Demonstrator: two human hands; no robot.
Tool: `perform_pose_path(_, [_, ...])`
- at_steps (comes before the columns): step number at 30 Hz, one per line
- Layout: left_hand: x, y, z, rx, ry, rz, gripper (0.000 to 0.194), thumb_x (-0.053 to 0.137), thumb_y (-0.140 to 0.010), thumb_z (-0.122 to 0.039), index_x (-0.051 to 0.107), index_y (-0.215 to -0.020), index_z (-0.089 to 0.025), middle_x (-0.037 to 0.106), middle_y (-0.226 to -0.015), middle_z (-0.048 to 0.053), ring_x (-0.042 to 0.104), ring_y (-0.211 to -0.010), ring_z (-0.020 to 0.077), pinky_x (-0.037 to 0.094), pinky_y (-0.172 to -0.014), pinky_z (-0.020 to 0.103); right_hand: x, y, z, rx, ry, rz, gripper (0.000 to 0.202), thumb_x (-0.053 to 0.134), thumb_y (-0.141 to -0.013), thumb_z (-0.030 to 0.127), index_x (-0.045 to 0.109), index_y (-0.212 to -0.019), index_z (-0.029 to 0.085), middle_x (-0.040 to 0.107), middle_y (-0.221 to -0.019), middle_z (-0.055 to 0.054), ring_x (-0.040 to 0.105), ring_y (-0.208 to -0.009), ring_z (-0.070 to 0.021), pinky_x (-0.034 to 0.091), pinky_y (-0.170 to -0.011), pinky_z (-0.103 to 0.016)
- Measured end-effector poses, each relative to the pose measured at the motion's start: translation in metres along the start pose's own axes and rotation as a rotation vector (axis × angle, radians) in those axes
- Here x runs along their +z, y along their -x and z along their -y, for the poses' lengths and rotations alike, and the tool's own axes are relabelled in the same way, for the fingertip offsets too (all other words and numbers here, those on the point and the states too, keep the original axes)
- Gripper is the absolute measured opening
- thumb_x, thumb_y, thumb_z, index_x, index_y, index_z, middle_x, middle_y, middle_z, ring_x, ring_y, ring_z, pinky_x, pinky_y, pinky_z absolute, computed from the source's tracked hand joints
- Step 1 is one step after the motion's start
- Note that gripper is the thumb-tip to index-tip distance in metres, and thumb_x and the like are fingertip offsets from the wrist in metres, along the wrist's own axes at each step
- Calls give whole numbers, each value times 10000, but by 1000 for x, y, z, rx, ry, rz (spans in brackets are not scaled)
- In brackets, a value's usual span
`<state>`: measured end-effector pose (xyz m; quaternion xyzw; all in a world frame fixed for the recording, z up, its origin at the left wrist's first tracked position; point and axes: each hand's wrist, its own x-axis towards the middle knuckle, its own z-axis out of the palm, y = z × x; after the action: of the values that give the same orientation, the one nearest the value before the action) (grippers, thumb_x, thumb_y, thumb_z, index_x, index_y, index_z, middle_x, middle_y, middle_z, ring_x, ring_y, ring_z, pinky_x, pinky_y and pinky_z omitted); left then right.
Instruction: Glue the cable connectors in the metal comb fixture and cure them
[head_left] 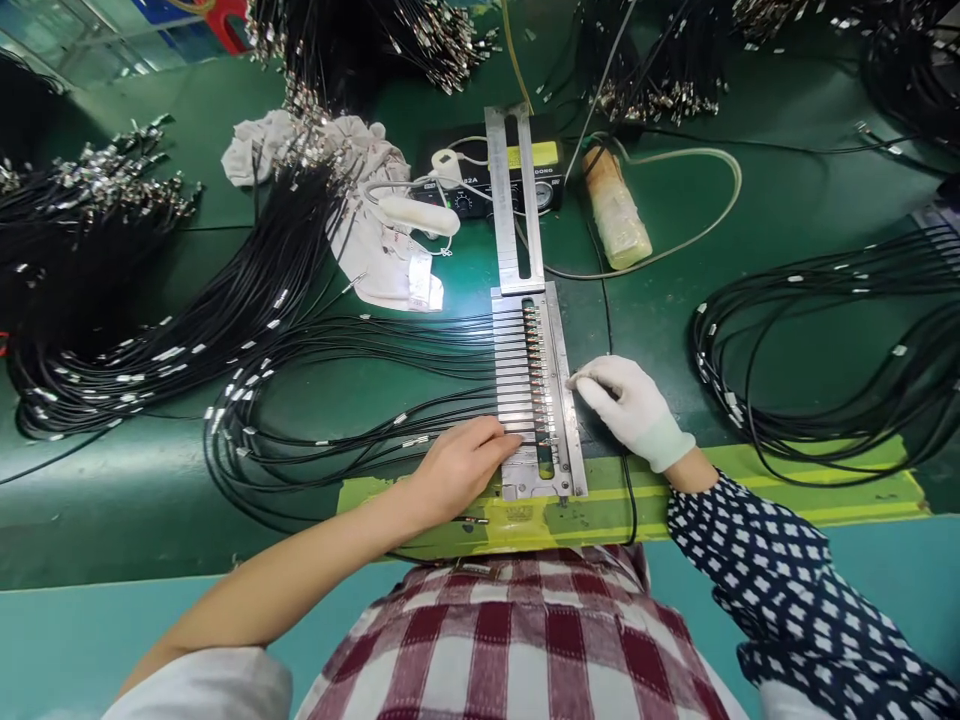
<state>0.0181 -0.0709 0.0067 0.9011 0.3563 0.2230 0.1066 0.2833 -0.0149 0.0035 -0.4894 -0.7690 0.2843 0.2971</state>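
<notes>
A metal fixture (564,400) lies in front of me, with several black cables (450,345) set side by side in its slots, their tips pointing right. My bare left hand (469,462) rests at the fixture's lower left, thumb and fingers pressed together over a cable at the slots; the cable end under them is partly hidden. At the right edge of the fixture is my white-gloved right hand (626,402), fingertips pinched together; what they hold, if anything, is too small to make out. Beyond the fixture lies a slotted metal frame (504,215).
Cable bundles (262,270) fill the left side, and looped cables (739,400) lie at the right. Behind the fixture are a black control box (551,165), a white cloth (375,250), a small lamp (420,213) and a wrapped handle (619,215). Yellow tape (810,480) edges the table.
</notes>
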Motion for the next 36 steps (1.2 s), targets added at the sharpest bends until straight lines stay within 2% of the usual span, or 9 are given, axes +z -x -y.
perform_pose_path(6, [-4, 1, 3, 27, -71, 22, 268, 418, -991, -108, 676, -1052, -150, 585, -784, 37, 524, -668, 124, 441, -590, 215, 0, -1, 0, 1, 1, 21, 271, 489, -974, 337, 662, -799, 225, 725, -882, -50, 642, -876, -229, 458, -868, -414])
perform_pose_path(19, [-6, -4, 10, 101, -103, 78, 276, 392, -1015, -145, 662, -1069, -157, 590, -828, 42, 523, -722, 142, 457, -662, 241, 1, -2, -2, -7, 16, 26, 262, 496, -974, 328, 662, -802, 222, 719, -874, -45, 639, -866, -225, 452, -861, -404])
perform_pose_path(24, [-3, -6, 8, 101, -84, 64, 242, 413, -1001, -120, 647, -1057, -143, 593, -820, 40, 529, -724, 149, 457, -649, 248, 0, -3, 0, -8, 13, 35, 271, 489, -976, 333, 650, -784, 229, 718, -856, -46, 637, -848, -222, 455, -837, -391])
perform_pose_path(28, [-1, -1, 6, 117, -33, 15, 203, 447, -984, -90, 643, -1032, -113, 635, -920, 89, 564, -816, 172, 486, -727, 283, 0, -3, 0, -8, 21, 25, 258, 495, -975, 326, 655, -795, 234, 725, -874, -42, 639, -863, -224, 455, -854, -402])
perform_pose_path(31, [1, 10, 5, 79, -61, -19, 248, 450, -975, -78, 654, -1104, -138, 620, -925, 92, 563, -857, 196, 478, -748, 322, 1, -3, -1, -9, 22, 23, 245, 501, -973, 314, 661, -805, 235, 727, -888, -37, 640, -875, -223, 453, -868, -406])
perform_pose_path(36, [2, 22, 5, 31, -27, 75, 399, 375, -974, -54, 588, -1297, -154, 608, -930, 89, 561, -830, 191, 490, -751, 321, 2, -3, -2, -15, 20, 27, 260, 498, -974, 327, 664, -797, 233, 725, -876, -40, 647, -866, -226, 461, -859, -404])
